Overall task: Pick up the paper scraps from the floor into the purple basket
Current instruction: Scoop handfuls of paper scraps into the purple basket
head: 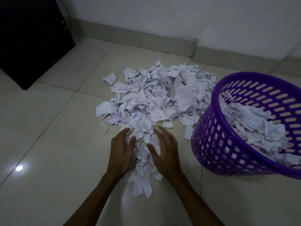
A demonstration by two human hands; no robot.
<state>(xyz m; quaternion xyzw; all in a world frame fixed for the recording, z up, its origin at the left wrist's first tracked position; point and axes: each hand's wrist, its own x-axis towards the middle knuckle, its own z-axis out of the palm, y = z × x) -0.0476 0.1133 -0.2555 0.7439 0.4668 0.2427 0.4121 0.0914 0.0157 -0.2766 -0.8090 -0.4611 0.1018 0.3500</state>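
1. Head view, hands: the left hand (121, 150) and the right hand (164, 148) lie side by side on the near tongue of the paper scraps (154, 98), palms turned toward each other with a narrow band of scraps between them. The fingers of both are fairly straight and slightly spread, not curled round anything; they rest against the paper from either side, fingertips pointing toward the main heap. Neither hand has lifted anything.

2. Head view, task things: the scraps form a broad white heap on the floor (48, 128), with a thinner trail running back between the forearms. A few loose pieces lie apart at the heap's left edge. The purple basket (216, 144) stands just right of the heap, appearing tilted in the wide lens, already partly filled with scraps.

3. Hard to make out: print on the scraps is too small to read, apart from some blue marking. The basket's right side and lower rim are cut off by the picture's edge. The palms and the undersides of the fingers are hidden, so how much paper they press cannot be told.

4. Room: pale glossy floor tiles with dark grout lines and a bright light reflection at lower left; a pale skirting and white wall (162, 13) behind; a dark cabinet (31, 38) at upper left. The lighting is dim.
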